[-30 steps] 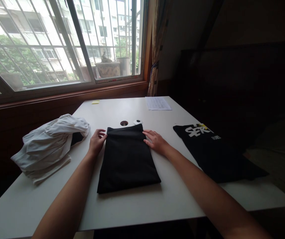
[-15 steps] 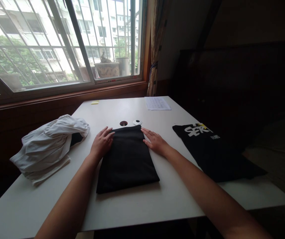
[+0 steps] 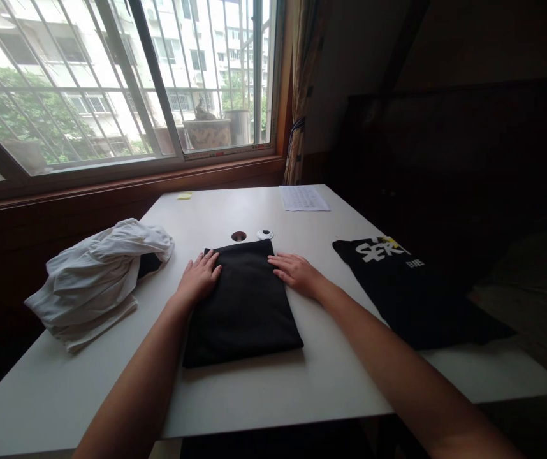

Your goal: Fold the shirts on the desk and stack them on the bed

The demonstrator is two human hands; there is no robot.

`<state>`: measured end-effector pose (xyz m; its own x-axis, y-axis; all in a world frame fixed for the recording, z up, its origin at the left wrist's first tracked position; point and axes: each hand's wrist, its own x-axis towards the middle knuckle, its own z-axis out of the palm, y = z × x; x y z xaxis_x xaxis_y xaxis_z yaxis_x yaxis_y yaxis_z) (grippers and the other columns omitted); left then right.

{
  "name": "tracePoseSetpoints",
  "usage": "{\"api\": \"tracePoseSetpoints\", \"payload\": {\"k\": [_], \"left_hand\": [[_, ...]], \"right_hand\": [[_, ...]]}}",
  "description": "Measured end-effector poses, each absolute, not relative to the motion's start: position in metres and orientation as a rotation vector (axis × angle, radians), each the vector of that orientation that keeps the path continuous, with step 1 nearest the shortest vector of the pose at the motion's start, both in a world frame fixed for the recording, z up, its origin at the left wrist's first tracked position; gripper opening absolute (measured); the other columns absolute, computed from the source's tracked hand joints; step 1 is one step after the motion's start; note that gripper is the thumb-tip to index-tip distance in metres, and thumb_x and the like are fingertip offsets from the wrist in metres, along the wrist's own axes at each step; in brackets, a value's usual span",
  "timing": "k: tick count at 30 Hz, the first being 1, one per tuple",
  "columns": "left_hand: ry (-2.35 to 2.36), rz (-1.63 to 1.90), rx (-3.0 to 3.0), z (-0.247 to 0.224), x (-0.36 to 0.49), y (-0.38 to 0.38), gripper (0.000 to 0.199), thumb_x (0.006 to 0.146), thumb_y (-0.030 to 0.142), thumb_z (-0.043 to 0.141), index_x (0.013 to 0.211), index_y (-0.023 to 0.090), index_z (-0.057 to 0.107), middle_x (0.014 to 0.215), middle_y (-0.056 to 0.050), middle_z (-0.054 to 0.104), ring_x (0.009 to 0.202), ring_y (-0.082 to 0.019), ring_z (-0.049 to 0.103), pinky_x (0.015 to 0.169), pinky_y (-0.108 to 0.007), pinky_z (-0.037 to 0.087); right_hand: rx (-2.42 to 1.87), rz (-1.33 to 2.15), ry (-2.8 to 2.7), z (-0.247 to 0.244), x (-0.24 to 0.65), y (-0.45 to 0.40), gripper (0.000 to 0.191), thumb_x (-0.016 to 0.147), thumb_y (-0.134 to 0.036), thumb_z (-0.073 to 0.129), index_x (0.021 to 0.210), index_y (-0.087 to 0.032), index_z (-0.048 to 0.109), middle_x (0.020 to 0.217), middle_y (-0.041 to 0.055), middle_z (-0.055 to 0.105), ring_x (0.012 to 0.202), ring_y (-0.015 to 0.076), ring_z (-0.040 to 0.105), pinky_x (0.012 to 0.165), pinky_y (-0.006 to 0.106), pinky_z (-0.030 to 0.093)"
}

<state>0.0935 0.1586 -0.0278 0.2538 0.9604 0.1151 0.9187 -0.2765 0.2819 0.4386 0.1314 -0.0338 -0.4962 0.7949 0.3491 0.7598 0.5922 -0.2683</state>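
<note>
Mid-frame, my left hand (image 3: pixel 199 278) and right hand (image 3: pixel 300 274) are resting, unclenched, on opposite upper sides of the folded black fabric rectangle (image 3: pixel 245 312) — long axis seemingly running away.

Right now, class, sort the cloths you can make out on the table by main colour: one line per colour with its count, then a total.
Black: 2 (the folded cloth in the middle, the printed cloth at the right)
Pale grey: 1 (the crumpled cloth at the left; whether its dark patch is a separate piece is unclear, so uncounted)
Total: 3
</note>
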Motion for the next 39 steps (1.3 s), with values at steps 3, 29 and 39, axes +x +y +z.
{"api": "tracePoseSetpoints", "payload": {"k": [3,29,39], "left_hand": [[1.778,0.412,2.355,-0.03,0.094,0.159,0.056,0.104,0.047,0.037,0.156,0.026,0.044,0.169,-0.007,0.032,0.158,-0.036,0.024,0.125,-0.061,0.017],[1.83,0.632,1.939,0.003,0.064,0.151,0.091,0.077,0.044,0.079,0.153,0.014,0.04,0.12,-0.018,0.066,0.109,-0.032,0.069,0.097,-0.042,0.054],[1.51,0.724,1.327,0.022,0.074,0.138,0.105,0.085,0.046,0.08,0.163,0.031,0.011,0.13,-0.02,0.066,0.094,-0.028,0.076,0.065,-0.031,0.06]], "right_hand": [[-1.238,0.11,-2.369,-0.033,0.439,0.131,0.042,0.104,-0.034,0.052,0.145,-0.031,0.061,0.149,0.0027,0.061,0.141,0.0253,0.054,0.118,0.049,0.043],[-1.68,0.441,-1.962,-0.008,0.404,0.105,0.031,0.09,-0.034,0.067,0.118,-0.02,0.068,0.103,0.0099,0.074,0.092,0.0249,0.071,0.081,0.035,0.056],[-1.502,0.974,-1.976,0.011,0.381,0.075,0.058,0.081,-0.025,0.064,0.136,-0.026,0.045,0.114,0.009,0.068,0.091,0.0251,0.07,0.075,0.032,0.056]]}}
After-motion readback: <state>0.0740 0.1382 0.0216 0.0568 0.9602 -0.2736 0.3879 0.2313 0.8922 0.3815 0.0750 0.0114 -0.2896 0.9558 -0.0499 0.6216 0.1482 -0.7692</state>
